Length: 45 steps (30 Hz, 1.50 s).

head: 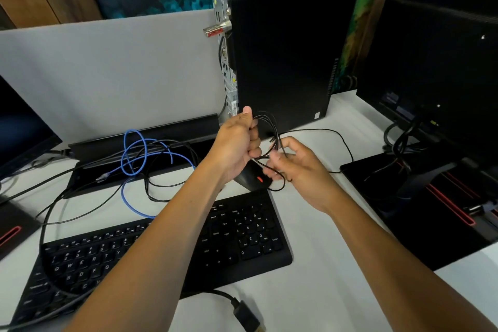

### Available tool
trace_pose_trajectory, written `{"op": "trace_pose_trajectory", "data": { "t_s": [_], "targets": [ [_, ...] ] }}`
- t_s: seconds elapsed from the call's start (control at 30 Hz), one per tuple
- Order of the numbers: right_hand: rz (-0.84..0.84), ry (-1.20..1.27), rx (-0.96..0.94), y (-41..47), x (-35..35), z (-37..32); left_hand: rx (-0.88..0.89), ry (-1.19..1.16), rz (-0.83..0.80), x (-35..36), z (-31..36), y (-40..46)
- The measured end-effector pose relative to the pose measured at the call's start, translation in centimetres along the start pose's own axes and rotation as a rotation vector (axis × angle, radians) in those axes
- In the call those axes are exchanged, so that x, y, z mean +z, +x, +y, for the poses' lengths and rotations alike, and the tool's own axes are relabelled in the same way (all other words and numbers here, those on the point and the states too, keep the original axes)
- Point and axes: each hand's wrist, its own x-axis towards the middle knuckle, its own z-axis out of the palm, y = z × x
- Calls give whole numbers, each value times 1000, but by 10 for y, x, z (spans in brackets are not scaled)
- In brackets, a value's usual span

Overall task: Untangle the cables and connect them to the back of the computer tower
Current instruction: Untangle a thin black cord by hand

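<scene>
The keyboard [242, 240] is half hidden under the forearms, and the monitor [442, 67] is cut by the right edge.

Tangled cables [151, 159] clutter the desk left of the tower [283, 56].

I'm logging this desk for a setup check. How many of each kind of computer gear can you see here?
Computer tower: 1
Keyboard: 1
Mouse: 1
Blue cable: 1
Coiled thin black cable, held by the left hand and right hand: 1
Monitor stands: 2, one at right, one at left
Total: 7; the loose black cables are too tangled to count.
</scene>
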Motion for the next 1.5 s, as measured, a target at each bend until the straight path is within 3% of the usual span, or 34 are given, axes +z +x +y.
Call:
{"op": "trace_pose_trajectory", "data": {
  "t_s": [0.2,0.27,0.37,0.47,0.63,0.8,0.93,1.0,1.07,1.13,1.27,1.43,1.5],
  "targets": [
    [226,-204,-86,15,-32,-33,78,210,-157,-14,-1,-2],
    [267,41,-48,14,-42,-50,149,374,-80,-21,-3,2],
    [69,341,22,3,-45,-68,279,586,97,-25,-8,8],
    [-115,134,-18,-6,-30,-65,286,472,142,-18,-11,11],
    [-52,-107,-131,3,-10,-59,229,244,75,-6,-16,9],
    [129,-513,-249,16,7,-55,185,173,1,0,-14,-3],
    [305,-757,-475,17,14,-43,123,44,-40,0,-10,-11],
    [398,-811,-484,19,13,-32,99,4,-68,1,-9,-15],
    [396,-758,-357,21,8,-26,87,-8,-119,1,-8,-18],
    [294,-697,-255,21,3,-27,68,-18,-175,-2,-8,-20],
    [147,-638,-173,18,5,-36,29,-112,-213,-8,-10,-20],
    [-2,31,-21,19,5,-39,-8,-241,-235,-12,-7,-18],
    [-74,164,-1,19,0,-38,-21,-251,-237,-15,-6,-15]
  ]
}}
